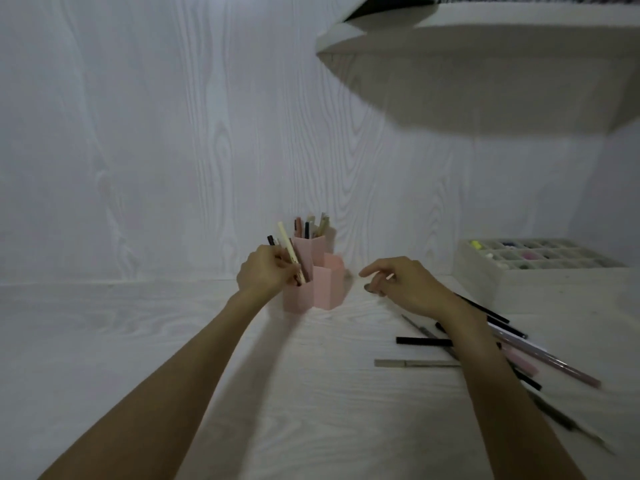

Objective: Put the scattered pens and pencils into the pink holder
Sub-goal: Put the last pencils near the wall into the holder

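Left hand [265, 271] is closed around a small bundle of pens: a cream pen [290, 250] and at least one dark pen [271, 240] beside it. Their long axes run steeply up and lean away toward the upper left; lower ends point down into the nearest cup of the pink holder [320, 289], just right of the hand. Whether the tips have reached the cup bottom cannot be told.

The holder is a cluster of hexagonal cups, standing upright on the white desk [173, 341], between the two hands and closer to the left one. The tallest rear cup holds several upright pens [311, 226], ends pointing up.

Right hand [403, 289] hovers right of the holder, palm down, fingers loosely spread and curled, holding nothing, clear of the desk.

Scattered pens lie flat under and beside the right forearm. A black pen [424, 340] and a grey pen [415, 363] lie left of the forearm, long axes roughly left–right. A pink pen [554, 358] and further dark ones right of the forearm slant toward the lower right.

Compartmented box [519, 271] sits beyond the right hand, to its right.
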Tool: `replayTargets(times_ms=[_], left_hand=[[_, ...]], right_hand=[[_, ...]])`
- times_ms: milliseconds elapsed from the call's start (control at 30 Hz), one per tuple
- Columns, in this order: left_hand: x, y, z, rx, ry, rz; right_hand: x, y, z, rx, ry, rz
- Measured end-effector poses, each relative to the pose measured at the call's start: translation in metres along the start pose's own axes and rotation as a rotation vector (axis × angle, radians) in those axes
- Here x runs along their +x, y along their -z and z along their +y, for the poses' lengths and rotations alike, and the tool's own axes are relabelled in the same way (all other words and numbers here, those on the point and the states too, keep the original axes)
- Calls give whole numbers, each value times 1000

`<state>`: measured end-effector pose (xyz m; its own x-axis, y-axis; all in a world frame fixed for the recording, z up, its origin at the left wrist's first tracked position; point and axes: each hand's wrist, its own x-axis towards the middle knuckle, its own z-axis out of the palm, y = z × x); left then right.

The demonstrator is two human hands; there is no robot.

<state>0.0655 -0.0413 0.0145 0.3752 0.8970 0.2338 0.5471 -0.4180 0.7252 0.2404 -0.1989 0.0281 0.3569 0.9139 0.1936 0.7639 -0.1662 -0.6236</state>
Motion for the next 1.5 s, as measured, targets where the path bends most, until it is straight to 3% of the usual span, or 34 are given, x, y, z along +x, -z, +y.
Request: replayTargets(times_ms=[167, 467, 600, 767, 833, 933, 1033, 1367, 1500], left_hand=[[7, -15, 3, 160, 16, -89], [15, -10, 7, 522, -36, 108], [5, -12, 0, 379, -118, 105], [-34, -22, 6, 53, -248, 278], [-54, -35, 12, 22, -342, 146], [-77, -60, 23, -30, -461, -191], [-89, -85, 31, -44, -507, -367], [-90, -110, 51, 232, -725, -498], [-80, -96, 48, 332, -715, -525]], right_hand=[[4, -10, 15, -24, -52, -37], [3, 9, 41, -68, -112, -36], [-9, 23, 53, -106, -118, 16], [-36, 35, 65, -78, -87, 35], [-47, 37, 72, -70, -75, 52], [-57, 40, 79, -122, -77, 71], [-65, 43, 86, -174, -84, 57], [-67, 22, 95, -376, 85, 23], [-65, 19, 93, -400, 98, 46]])
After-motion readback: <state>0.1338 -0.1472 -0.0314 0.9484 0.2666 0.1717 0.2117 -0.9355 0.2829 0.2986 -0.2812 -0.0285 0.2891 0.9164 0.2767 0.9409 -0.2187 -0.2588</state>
